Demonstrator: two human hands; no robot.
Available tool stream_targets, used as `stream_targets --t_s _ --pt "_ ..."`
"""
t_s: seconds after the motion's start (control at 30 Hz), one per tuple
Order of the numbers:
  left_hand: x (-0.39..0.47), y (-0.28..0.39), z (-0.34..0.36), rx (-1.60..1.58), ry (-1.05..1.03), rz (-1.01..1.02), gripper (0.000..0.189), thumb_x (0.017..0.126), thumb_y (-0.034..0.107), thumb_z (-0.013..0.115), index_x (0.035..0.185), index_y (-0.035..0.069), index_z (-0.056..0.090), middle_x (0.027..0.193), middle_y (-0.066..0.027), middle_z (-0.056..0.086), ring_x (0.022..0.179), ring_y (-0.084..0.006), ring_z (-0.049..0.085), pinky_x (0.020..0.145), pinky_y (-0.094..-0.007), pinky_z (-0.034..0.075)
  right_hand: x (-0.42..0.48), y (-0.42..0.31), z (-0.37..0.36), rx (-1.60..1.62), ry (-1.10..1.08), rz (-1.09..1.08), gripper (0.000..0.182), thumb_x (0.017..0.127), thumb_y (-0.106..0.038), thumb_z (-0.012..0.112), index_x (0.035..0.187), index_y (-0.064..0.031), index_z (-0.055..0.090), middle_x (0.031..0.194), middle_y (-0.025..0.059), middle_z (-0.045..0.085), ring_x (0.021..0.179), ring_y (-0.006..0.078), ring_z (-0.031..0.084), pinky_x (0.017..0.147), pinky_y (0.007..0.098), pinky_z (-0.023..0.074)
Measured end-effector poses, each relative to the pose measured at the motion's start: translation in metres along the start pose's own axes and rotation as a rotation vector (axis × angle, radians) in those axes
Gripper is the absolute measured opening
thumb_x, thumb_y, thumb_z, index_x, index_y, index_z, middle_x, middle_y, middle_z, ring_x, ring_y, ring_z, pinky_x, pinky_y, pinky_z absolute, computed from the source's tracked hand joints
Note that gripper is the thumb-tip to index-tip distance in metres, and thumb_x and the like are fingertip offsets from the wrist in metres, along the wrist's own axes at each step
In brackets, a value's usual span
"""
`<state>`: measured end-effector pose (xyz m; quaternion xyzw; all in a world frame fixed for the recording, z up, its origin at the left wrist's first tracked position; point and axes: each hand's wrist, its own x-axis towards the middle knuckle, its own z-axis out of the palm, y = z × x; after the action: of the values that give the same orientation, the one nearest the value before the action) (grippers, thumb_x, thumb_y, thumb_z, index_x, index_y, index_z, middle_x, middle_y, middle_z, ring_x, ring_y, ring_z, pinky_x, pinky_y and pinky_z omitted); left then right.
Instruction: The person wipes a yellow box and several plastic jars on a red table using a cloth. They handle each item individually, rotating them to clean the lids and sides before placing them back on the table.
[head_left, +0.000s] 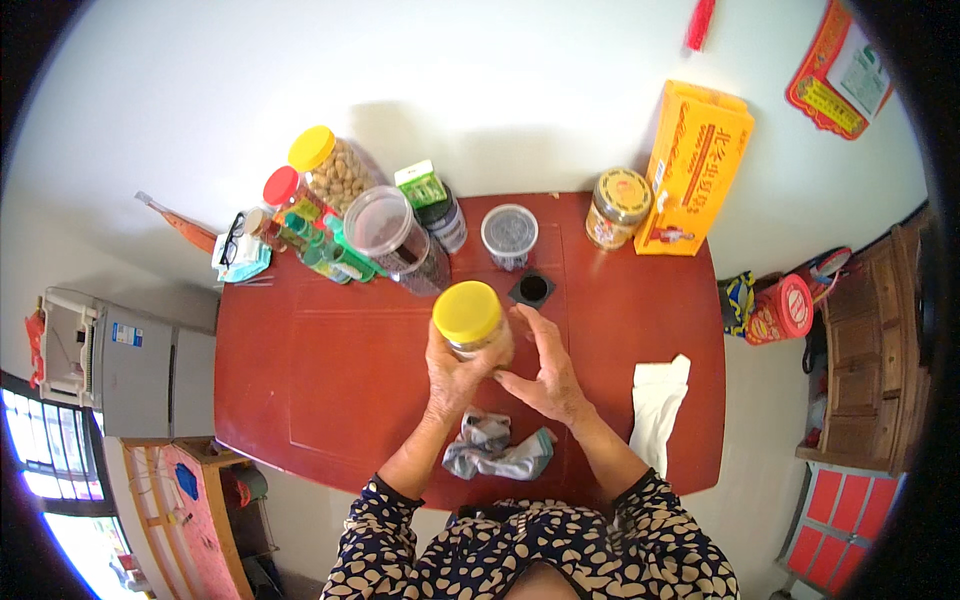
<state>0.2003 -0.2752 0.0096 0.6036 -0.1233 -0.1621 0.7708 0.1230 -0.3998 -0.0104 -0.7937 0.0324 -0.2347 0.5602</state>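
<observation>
My left hand (454, 379) grips a clear jar with a yellow lid (468, 311), raised over the dark red table (337, 375). Just right of the jar is my right hand (549, 371), its fingers apart and its thumb near the jar's lower side; whether it touches the jar I cannot tell. A crumpled grey cloth (499, 450) lies between my forearms at the near edge. Right of my right forearm is a white cloth (658, 409). Beyond my hands sit a small dark square holder (533, 288) and a clear tub with a lid (510, 234).
At the back left stand a large clear canister (390, 232), a jar of nuts (337, 172), a red-lidded jar (283, 187) and green bottles (322, 251). A gold-lidded jar (616, 206) and a tall yellow box (694, 169) stand at the back right, by the wall.
</observation>
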Motion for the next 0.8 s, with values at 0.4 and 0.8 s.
stream_targets --t_s 0.4,0.8 --pt "-0.068 0.016 -0.029 -0.012 0.076 0.038 0.058 0.074 0.007 0.077 0.123 0.004 0.045 0.111 -0.0067 0.059 0.100 -0.0154 0.058 0.087 -0.0324 0.049 -0.139 -0.007 0.055 -0.614 -0.387 -0.227 0.067 0.070 -0.038 0.076 0.128 -0.0185 0.050 0.132 0.0116 0.043 0.123 0.0329 0.039 0.095 0.0510 0.0350" --pt "-0.095 0.023 -0.046 -0.001 -0.201 -0.021 0.066 0.070 0.012 0.082 0.122 0.002 0.043 0.112 -0.0093 0.059 0.101 -0.0182 0.060 0.088 -0.0346 0.051 -0.156 0.025 0.068 -0.987 -0.060 -0.093 0.040 0.080 -0.027 0.067 0.117 -0.0186 0.058 0.125 0.0041 0.050 0.120 0.0263 0.042 0.092 0.0455 0.0328"
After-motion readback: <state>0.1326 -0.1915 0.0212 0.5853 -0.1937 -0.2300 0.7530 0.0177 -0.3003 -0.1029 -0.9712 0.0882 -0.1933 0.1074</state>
